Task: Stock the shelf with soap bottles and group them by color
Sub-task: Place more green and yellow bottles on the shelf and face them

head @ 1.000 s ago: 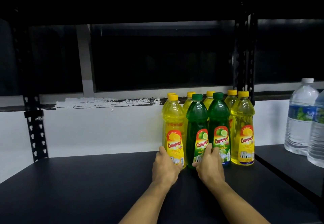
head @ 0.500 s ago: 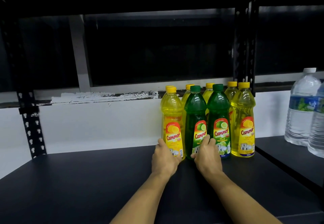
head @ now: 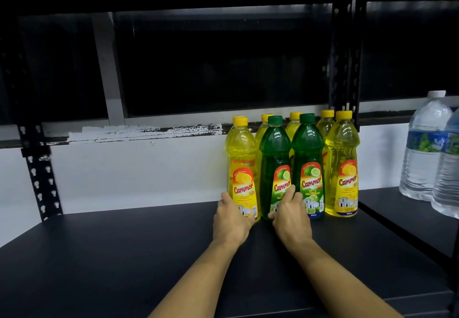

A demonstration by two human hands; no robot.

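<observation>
Currently, the left hand (head: 232,218) grips the base of the front-left yellow bottle (head: 243,168), fingers curled round it, while the right hand (head: 290,214) wraps the base of the adjacent green bottle (head: 274,163); both bottles stand upright on the shelf (head: 124,255), in a front row with a second green bottle (head: 308,161) and another yellow bottle (head: 342,163). The step in hand appears to be color grouping: the greens sit between yellows, so the next move likely calls for swapping the gripped pair, lifting clear of neighbors to avoid toppling them.
</observation>
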